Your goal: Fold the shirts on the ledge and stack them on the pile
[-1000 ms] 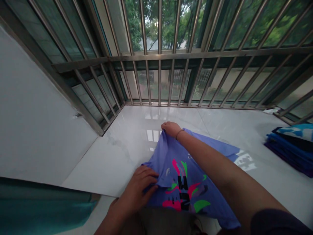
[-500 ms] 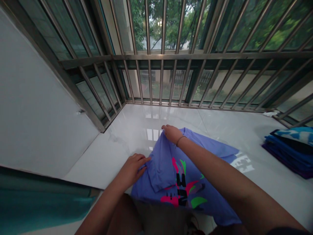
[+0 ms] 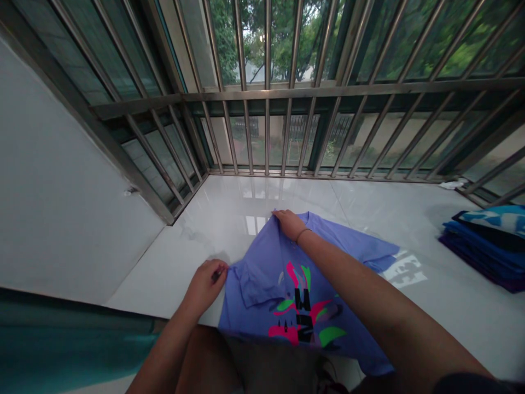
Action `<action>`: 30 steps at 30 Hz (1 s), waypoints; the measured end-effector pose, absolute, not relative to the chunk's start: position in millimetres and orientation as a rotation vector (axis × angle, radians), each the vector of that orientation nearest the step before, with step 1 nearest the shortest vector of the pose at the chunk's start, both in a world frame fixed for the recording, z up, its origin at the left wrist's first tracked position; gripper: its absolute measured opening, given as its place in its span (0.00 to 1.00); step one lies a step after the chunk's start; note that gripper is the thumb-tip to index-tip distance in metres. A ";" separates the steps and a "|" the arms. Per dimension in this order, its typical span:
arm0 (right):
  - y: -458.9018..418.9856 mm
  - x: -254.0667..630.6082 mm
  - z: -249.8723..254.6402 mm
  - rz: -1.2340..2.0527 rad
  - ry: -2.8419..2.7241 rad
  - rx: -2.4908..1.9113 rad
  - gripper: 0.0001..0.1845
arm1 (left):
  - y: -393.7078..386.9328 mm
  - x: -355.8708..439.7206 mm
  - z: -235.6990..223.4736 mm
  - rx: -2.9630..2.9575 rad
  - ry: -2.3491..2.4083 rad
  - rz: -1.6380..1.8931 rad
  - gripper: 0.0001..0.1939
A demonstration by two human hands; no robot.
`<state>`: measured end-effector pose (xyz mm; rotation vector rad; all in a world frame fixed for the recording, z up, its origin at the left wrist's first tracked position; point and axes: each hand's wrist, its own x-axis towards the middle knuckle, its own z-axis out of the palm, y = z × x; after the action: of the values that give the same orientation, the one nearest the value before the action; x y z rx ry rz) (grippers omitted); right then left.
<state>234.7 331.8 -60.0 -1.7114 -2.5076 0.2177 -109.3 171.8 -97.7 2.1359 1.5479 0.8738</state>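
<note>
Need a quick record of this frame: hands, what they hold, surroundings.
left: left hand pinching an edge of the blue printed T-shirt
right: right hand gripping the shirt's far edge
shirt state: lying on the white tile floor, one part folded over on the left
nearby: stack of folded cloth to the right; teal cloth at lower left
beyond: steel window bars

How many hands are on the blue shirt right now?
2. The left hand pinches the left edge of the blue shirt; the right hand holds its far edge. No other hands show in view.
</note>
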 end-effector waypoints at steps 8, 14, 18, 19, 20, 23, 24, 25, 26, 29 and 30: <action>285.3 218.5 -36.4 0.138 -2.383 -1.744 0.32 | 185.5 -85.3 -81.3 2.246 1.374 0.943 0.18; 162.6 206.2 -57.1 0.276 -2.529 -1.566 0.34 | 215.8 -17.7 -95.2 2.532 1.089 0.661 0.25; 105.5 226.3 -78.6 0.446 -2.540 -1.597 0.38 | 234.9 9.4 -104.3 2.567 1.385 0.367 0.28; 97.0 234.3 -81.6 0.472 -2.531 -1.618 0.39 | 238.5 10.6 -104.2 2.550 1.468 0.281 0.31; 90.0 243.0 -83.6 0.485 -2.512 -1.651 0.39 | 241.5 10.1 -103.4 2.534 1.535 0.207 0.32; 74.1 272.2 -85.4 0.467 -2.427 -1.781 0.38 | 247.7 3.3 -100.6 2.521 1.630 0.090 0.34; 69.9 283.2 -84.7 0.453 -2.398 -1.827 0.38 | 249.1 0.7 -100.4 2.523 1.638 0.074 0.34; 66.4 295.2 -83.2 0.433 -2.367 -1.878 0.38 | 250.3 -1.5 -100.8 2.528 1.637 0.061 0.34; 63.9 308.3 -80.8 0.398 -2.322 -1.942 0.36 | 251.5 -3.2 -101.3 2.530 1.636 0.053 0.34; 65.5 356.9 -67.9 0.148 -1.999 -2.248 0.31 | 256.5 -0.4 -100.4 2.529 1.697 0.164 0.33; 69.8 375.8 -62.3 0.042 -1.835 -2.359 0.30 | 258.6 5.0 -97.9 2.530 1.730 0.277 0.32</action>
<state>375.8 69.8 -62.3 -2.3588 -1.8348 0.0416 5.0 258.6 -97.9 2.5297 1.7303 0.2774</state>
